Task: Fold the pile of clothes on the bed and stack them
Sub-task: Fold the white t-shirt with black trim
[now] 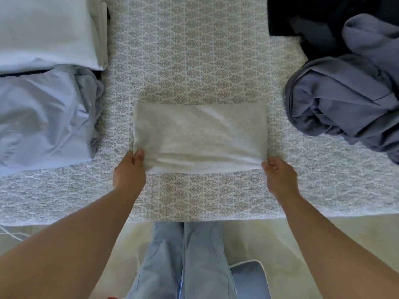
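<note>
Two hands hold the near corners of the grey folded garment (199,134), which lies flat in the middle of the bed (194,61), close to its near edge. The left hand (129,172) pinches the near-left corner, the right hand (279,176) grips the near-right one. If one hand lifts sooner or higher than the other, the layers could slide and the fold open up. A loose pinch might catch only the top layer. The unfolded blue-grey pile (345,100) sits by the right edge, the pale blue clothes (45,117) by the left; dragging the garment sideways could snag either.
</note>
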